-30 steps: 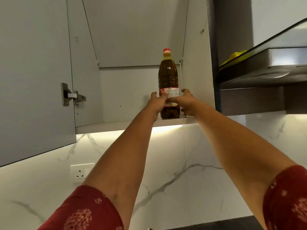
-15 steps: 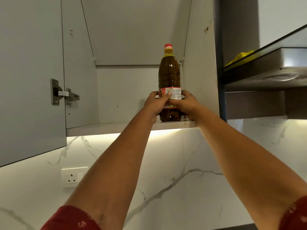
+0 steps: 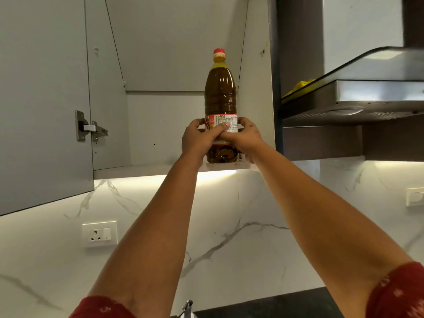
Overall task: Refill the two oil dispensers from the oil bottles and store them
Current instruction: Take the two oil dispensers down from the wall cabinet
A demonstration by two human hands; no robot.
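1. Oil bottle [image 3: 220, 97]: a tall, ribbed, clear plastic shape full of dark amber-brown oil, with a yellow neck and a red cap. It stands upright on the cabinet shelf [image 3: 146, 169], at about 12 o'clock from me, close to the cabinet's right wall.
2. My left hand [image 3: 199, 138] wraps the bottle's lower half from the 9 o'clock side, fingers curled over the red-and-white paper label [image 3: 221, 121].
3. My right hand [image 3: 243, 137] grips the same band from the 3 o'clock side, thumb and fingers curled around it; the two hands touch in front of the label.
4. The cabinet door [image 3: 43, 99] hangs open at 10 o'clock, smooth matte grey, with a metal hinge [image 3: 88, 127] on its inner face.
5. A chimney hood [image 3: 358, 97] of brushed steel and dark glass juts out at 2 o'clock, with something yellow [image 3: 300, 86] lying on top.
6. Glossy white marble with grey veins covers the wall [image 3: 229, 237] below, lit by a strip under the shelf; a white socket [image 3: 99, 234] sits at 8 o'clock.
7. My sleeves [image 3: 397, 292] are dark red printed cloth.
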